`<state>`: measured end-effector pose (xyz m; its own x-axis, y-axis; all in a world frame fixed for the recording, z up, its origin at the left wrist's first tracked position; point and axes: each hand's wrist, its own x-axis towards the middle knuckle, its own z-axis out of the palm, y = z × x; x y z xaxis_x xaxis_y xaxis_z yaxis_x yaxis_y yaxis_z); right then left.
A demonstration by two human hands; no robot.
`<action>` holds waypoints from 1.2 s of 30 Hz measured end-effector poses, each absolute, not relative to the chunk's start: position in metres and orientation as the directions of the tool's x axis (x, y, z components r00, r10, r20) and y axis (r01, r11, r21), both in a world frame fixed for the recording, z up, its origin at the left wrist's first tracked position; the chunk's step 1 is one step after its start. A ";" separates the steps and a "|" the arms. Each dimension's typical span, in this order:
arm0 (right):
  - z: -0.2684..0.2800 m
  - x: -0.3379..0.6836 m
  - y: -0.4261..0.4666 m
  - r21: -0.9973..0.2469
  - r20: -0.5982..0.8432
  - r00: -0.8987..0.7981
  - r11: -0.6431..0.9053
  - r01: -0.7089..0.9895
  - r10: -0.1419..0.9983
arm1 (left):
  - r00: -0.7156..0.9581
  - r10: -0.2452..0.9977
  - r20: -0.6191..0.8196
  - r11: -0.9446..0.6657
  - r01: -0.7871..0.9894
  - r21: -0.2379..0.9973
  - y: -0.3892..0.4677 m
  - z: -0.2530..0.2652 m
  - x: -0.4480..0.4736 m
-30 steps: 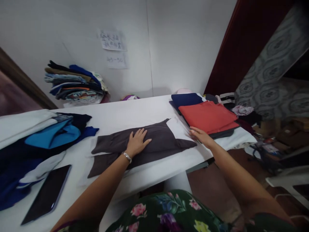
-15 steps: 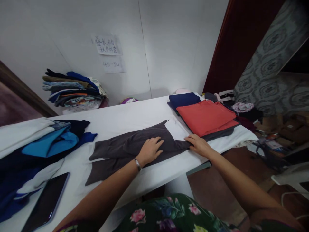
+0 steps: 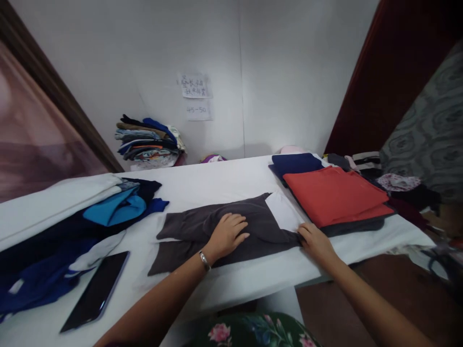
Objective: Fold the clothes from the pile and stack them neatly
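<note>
A dark grey garment [image 3: 202, 219], which looks like trousers, lies along the white-covered table [image 3: 213, 183], its two long ends pointing left. My left hand [image 3: 228, 236] rests palm down on its middle, fingers stretched out, a silver bracelet at the wrist. At the garment's right end, my right hand [image 3: 316, 241] pinches a narrow corner between thumb and fingers. A white patch [image 3: 284, 212] shows above that corner; I cannot tell if it is cloth or table cover. Close beyond the right hand is a folded red garment [image 3: 333, 195] on top of other folded dark clothes.
Navy folded cloth [image 3: 298, 166] lies behind the red one. On the left are a phone [image 3: 96, 291] and a heap of blue clothes [image 3: 47, 260] with white cloth [image 3: 65, 195]. A stack of folded clothes [image 3: 148, 142] stands by the wall, below paper notes [image 3: 197, 86].
The camera view has turned left, so everything appears further right. My left hand still lies flat on the grey garment and my right hand still pinches its corner, hardly moved.
</note>
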<state>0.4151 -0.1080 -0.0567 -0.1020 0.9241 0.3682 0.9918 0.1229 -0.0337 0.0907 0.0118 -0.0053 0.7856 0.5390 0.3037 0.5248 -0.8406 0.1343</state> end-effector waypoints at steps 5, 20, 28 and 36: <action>-0.082 0.432 -0.122 -0.144 0.354 -0.135 0.196 0.970 0.926 | 0.530 0.806 0.265 -0.569 0.816 0.099 0.016 -0.022 0.059; -0.056 0.326 -0.029 -0.111 0.264 -0.183 0.219 0.969 0.947 | 0.476 0.850 0.226 -0.522 0.817 0.243 0.012 -0.039 0.053; -0.088 0.338 -0.025 -0.082 0.254 -0.189 0.216 0.973 0.949 | 0.470 0.853 0.228 -0.521 0.798 0.303 0.012 -0.041 0.051; -0.050 0.310 -0.016 -0.188 0.284 -0.141 0.199 0.962 0.948 | 0.446 0.883 0.146 -0.462 0.767 0.445 0.013 -0.032 0.053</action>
<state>0.3104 -0.0161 -0.0504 -0.1406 0.9483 0.2844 0.9617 0.1991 -0.1885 0.0529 0.0127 -0.0322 0.4464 0.8828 0.1462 0.7672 -0.4617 0.4452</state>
